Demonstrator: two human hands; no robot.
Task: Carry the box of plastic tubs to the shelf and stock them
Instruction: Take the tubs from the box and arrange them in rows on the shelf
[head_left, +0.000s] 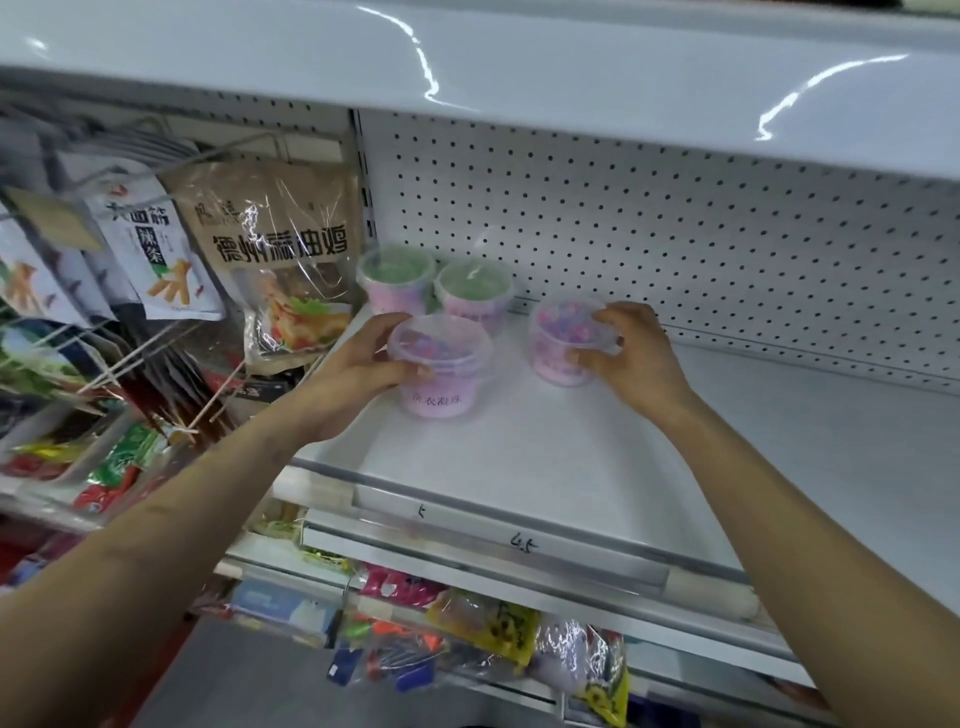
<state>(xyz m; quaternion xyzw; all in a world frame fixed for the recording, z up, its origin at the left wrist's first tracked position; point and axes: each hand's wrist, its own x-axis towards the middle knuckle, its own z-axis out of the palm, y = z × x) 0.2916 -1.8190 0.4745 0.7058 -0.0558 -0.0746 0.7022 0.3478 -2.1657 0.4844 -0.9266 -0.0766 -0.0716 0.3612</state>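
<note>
- I count four tubs on the shelf, so the carry step looks done and stocking is underway.
- Two back tubs, green showing under their lids, stand side by side against the pegboard at the shelf's left end. I call those placed.
- The left hand grips the front tub, thumb on the near side and fingers curled round the far side under the lid rim. The tub is upright and its base looks down on the shelf, just in front of the back pair.
- The right hand grips the right tub, thumb and fingers curled round the lid rim. It sits beside the back pair and leans a little. I cannot tell whether its base is fully seated.
- My read is that both of these tubs are at the set-down or straighten stage and neither is let go yet.
- Most of the shelf to the right and toward the price rail is bare white, so there is room for many more.
- The box is not in view, so I cannot tell how many tubs remain.
- Hanging snack bags crowd the left edge, close to the left wrist.
</note>
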